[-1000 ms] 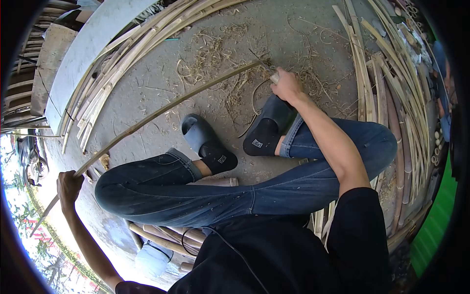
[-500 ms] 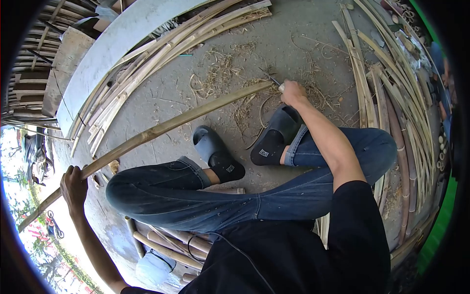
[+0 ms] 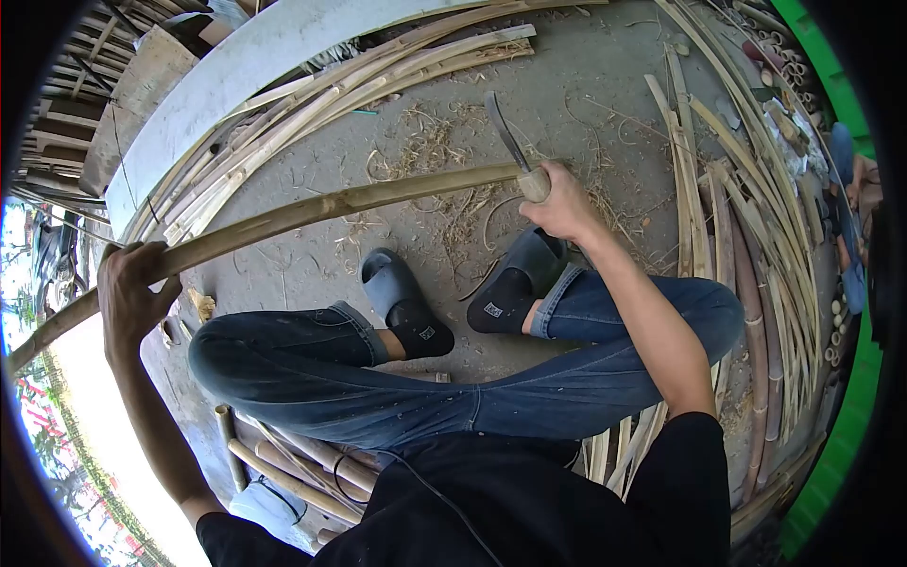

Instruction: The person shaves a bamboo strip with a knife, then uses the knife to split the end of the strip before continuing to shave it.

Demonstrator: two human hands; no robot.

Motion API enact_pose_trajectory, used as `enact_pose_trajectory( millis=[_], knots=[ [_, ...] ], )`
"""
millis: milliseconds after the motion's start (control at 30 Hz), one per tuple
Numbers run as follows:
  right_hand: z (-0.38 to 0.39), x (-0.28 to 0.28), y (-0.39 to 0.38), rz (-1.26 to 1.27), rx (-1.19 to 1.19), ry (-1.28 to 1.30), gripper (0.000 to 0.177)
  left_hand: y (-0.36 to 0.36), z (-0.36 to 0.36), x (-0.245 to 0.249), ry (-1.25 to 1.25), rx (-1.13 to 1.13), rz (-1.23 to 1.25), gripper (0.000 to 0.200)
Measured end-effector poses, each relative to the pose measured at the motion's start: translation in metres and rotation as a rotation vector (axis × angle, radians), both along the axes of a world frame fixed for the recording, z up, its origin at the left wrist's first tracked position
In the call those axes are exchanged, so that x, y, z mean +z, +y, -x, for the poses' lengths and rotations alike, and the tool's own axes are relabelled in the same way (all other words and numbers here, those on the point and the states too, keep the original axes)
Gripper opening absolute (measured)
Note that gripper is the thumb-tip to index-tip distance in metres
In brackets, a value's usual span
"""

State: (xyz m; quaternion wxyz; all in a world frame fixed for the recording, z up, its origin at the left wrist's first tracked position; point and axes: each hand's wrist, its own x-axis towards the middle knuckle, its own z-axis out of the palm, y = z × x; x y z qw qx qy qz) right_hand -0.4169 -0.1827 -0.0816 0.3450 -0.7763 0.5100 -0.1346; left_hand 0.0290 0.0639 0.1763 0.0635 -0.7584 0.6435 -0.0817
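A long bamboo strip (image 3: 321,206) slants across the view, from the lower left edge to near the upper middle. My left hand (image 3: 134,288) is wrapped round its left part. At its far right end my right hand (image 3: 563,200) grips the wooden handle (image 3: 535,185) of a curved knife, whose dark blade (image 3: 504,129) points up and away. The strip's end meets the knife near the handle; the exact contact is partly hidden by my fingers. Thin shavings (image 3: 439,142) lie on the ground below and beyond the strip.
Split bamboo strips (image 3: 350,90) are stacked at the upper left, beside a pale curved panel (image 3: 236,71). More strips and poles (image 3: 756,312) lie on the right. Bamboo pieces (image 3: 298,477) and a white item (image 3: 265,506) are behind my legs. Part of another person (image 3: 847,227) shows at the far right.
The knife has come up and turned, its blade now showing more fully. My left hand and the strip's left part have risen in view, and the camera view has shifted slightly.
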Motion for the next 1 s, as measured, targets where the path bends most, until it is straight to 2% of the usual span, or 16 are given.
enact_pose_trajectory(
  millis=[33, 100, 233, 333, 367, 400, 500, 567, 633, 667, 700, 767, 800, 900, 933, 1000],
  knots=[
    [-0.014, 0.002, 0.004, 0.008, 0.011, -0.011, 0.070, -0.010, 0.007, 0.009, -0.024, -0.036, 0.010, 0.035],
    [-0.044, 0.002, 0.011, 0.361, 0.118, -0.246, 0.071, -0.029, 0.015, 0.032, -0.105, -0.164, 0.084, 0.037],
    [-0.108, 0.018, 0.013, 0.338, 0.178, -0.367, 0.060, -0.060, 0.028, 0.098, -0.274, -0.226, 0.129, 0.039],
    [-0.145, 0.044, 0.013, 0.350, 0.106, -0.571, 0.039, -0.056, 0.028, 0.134, -0.490, -0.443, 0.475, 0.036],
    [-0.156, 0.057, 0.013, 0.348, 0.102, -0.578, 0.039, -0.046, 0.024, 0.139, -0.546, -0.475, 0.642, 0.034],
    [-0.165, 0.071, 0.015, 0.322, 0.099, -0.620, 0.039, -0.041, 0.029, 0.133, -0.547, -0.483, 0.633, 0.034],
    [-0.190, 0.109, 0.030, 0.199, 0.140, -0.658, 0.040, -0.046, 0.048, 0.079, 0.283, -0.499, 1.443, 0.056],
    [-0.196, 0.144, 0.051, 0.079, 0.194, -0.593, 0.041, -0.064, 0.057, 0.034, 1.014, -0.437, 1.338, 0.067],
    [-0.209, 0.152, 0.067, 0.061, 0.252, -0.589, 0.043, -0.074, 0.070, 0.031, 1.995, -0.878, 0.761, 0.071],
    [-0.211, 0.154, 0.074, 0.054, 0.302, -0.606, 0.045, -0.080, 0.088, 0.033, 1.490, -0.392, 1.202, 0.074],
    [-0.209, 0.154, 0.080, 0.048, 0.310, -0.601, 0.045, -0.068, 0.048, 0.037, 1.465, -0.306, 1.231, 0.058],
    [-0.205, 0.150, 0.093, 0.119, 0.279, -0.642, 0.050, -0.046, 0.012, 0.040, 1.610, -0.469, 1.146, 0.045],
    [-0.197, 0.143, 0.094, 0.142, 0.261, -0.709, 0.052, -0.068, 0.064, 0.053, 1.210, 0.099, 1.609, 0.042],
    [-0.159, 0.121, 0.087, 0.085, 0.147, -0.666, 0.047, -0.058, 0.066, 0.066, 1.033, 0.262, 1.744, 0.042],
    [-0.143, 0.110, 0.081, 0.062, 0.068, -0.674, 0.046, -0.042, 0.040, 0.069, 1.109, 0.237, 1.774, 0.042],
    [-0.111, 0.086, 0.068, 0.039, -0.122, -0.634, 0.043, -0.021, -0.005, 0.071, 1.055, 0.250, 1.868, 0.043]
  ],
)
